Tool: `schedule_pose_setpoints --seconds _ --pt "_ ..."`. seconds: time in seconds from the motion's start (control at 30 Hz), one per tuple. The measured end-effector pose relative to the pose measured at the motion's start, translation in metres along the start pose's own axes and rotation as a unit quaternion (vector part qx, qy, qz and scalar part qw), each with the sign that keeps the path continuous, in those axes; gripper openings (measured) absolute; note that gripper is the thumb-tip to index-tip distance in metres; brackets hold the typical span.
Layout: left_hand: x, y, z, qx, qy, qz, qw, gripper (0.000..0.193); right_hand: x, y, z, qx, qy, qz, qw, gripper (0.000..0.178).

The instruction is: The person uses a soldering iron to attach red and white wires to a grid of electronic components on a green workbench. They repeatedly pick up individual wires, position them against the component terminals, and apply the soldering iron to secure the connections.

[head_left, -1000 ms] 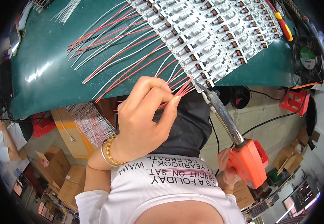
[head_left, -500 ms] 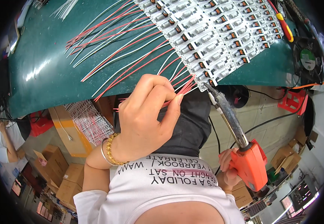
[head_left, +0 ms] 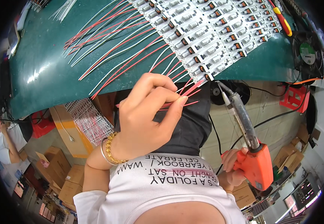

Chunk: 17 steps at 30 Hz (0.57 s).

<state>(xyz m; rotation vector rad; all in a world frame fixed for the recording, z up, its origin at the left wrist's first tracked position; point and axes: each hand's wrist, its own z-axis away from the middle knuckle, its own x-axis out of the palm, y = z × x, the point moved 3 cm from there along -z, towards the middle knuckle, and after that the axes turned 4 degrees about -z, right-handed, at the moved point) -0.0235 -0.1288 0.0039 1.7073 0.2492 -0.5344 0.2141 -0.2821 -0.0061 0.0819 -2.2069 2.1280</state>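
Between the thumb and fingers of my left hand [head_left: 147,110] is a small bunch of red wires [head_left: 191,92], their free ends fanned toward the near corner of the white circuit board panel [head_left: 206,48]. My right hand [head_left: 232,168] is wrapped round the orange handle of a soldering gun [head_left: 257,164]. Its dark tip lies just off the panel's near corner, apart from the board. Rows of small components cover the panel. Red and white wires [head_left: 121,63] run out leftward from its left edge, some passing close to my left fingers.
The panel lies on a green tabletop [head_left: 38,82], whose near edge is in front of me. A red and yellow screwdriver [head_left: 283,22] and a black fan [head_left: 307,56] sit at the right. More white wires [head_left: 63,11] lie far left. Cardboard boxes [head_left: 53,160] and a red stool [head_left: 295,99] stand below.
The soldering gun has moved right, its tip away from the panel's corner. My left hand still holds the red wires, their ends now spread more. The panel sits slightly further left in view.
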Motion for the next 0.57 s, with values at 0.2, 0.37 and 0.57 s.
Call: schedule_pose_setpoints --seconds 0.2,0.37,0.57 --pt "0.004 -0.004 0.005 0.009 0.017 -0.034 0.999 0.008 -0.013 0.002 0.022 0.133 0.055 0.065 0.987 0.061" --pt "0.007 -0.004 0.002 0.017 0.019 -0.042 0.999 0.008 -0.017 0.007 0.032 0.134 0.083 0.19 0.969 0.047" --pt "0.008 -0.003 0.005 0.01 0.023 -0.059 0.998 0.008 -0.024 0.008 0.046 0.222 0.085 0.351 0.906 0.036"
